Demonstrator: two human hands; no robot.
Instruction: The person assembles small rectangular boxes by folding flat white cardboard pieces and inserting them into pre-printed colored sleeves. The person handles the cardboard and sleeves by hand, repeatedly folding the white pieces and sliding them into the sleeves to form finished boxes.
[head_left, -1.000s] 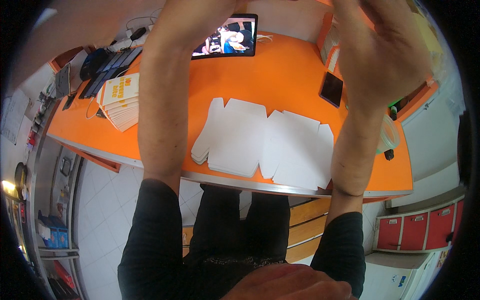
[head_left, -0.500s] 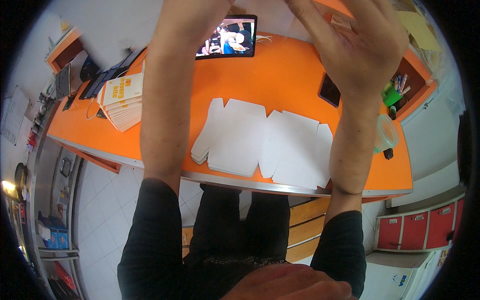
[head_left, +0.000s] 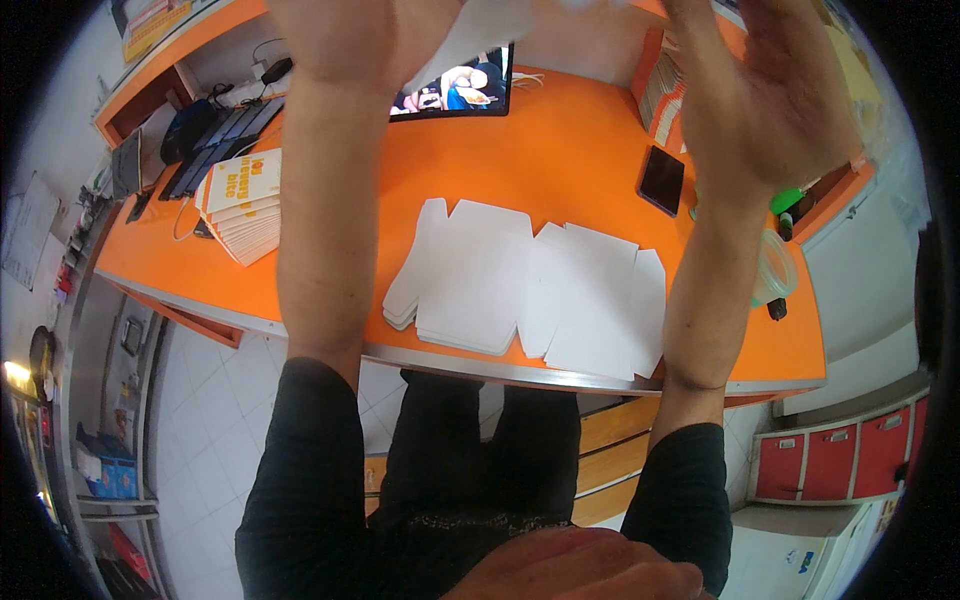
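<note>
My left hand (head_left: 365, 35) is raised at the top, its fingertips cut off by the upper edge. Beside its palm a blurred piece of white card (head_left: 475, 38) hangs in the air and covers part of the lit tablet (head_left: 465, 90). The hand appears closed on it, though the grip itself is hidden. My right hand (head_left: 775, 120) is up at the upper right, palm showing, thumb apart from the fingers. Below both forearms, two stacks of flat white die-cut box blanks, a left stack (head_left: 475, 265) and a right stack (head_left: 590, 295), lie at the desk's front edge.
On the orange desk (head_left: 570, 150), printed cartons (head_left: 245, 205) stand left beside dark devices (head_left: 225, 135). At right are a phone (head_left: 661, 180), a clear round tub (head_left: 775, 265) and striped cartons (head_left: 662, 105). A metal shelf (head_left: 110, 350) stands left, red drawers (head_left: 835, 460) right.
My right hand has moved right, uncovering the phone and striped cartons. A pale blurred sheet at upper left has swung away, baring the shelf; white card now shows between my hands.
</note>
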